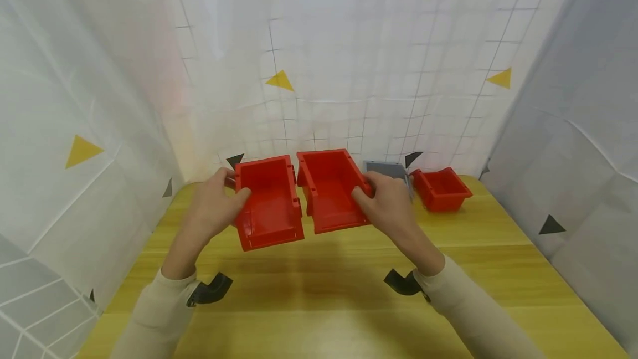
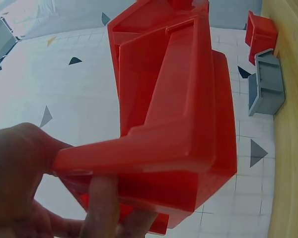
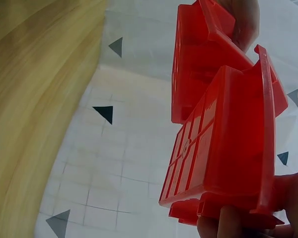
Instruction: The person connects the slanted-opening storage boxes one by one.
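Observation:
Two red plastic storage bins are held up over the table, side by side, with their hollow insides facing the head camera. My left hand (image 1: pixel 215 204) grips the left red bin (image 1: pixel 269 204) by its outer side wall, thumb inside and fingers behind. On the other side, my right hand (image 1: pixel 389 204) holds the right red bin (image 1: pixel 333 187) the same way at its right wall. A narrow gap shows between the two bins in the head view. From the right wrist, the ribbed underside of the right bin (image 3: pixel 191 144) shows.
At the back right of the wooden table (image 1: pixel 319 292) stand a grey bin (image 1: pixel 389 169), partly hidden behind my right hand, and a smaller-looking red bin (image 1: pixel 443 190). White sheeting (image 1: pixel 349 43) with yellow and black triangles encloses the back and sides.

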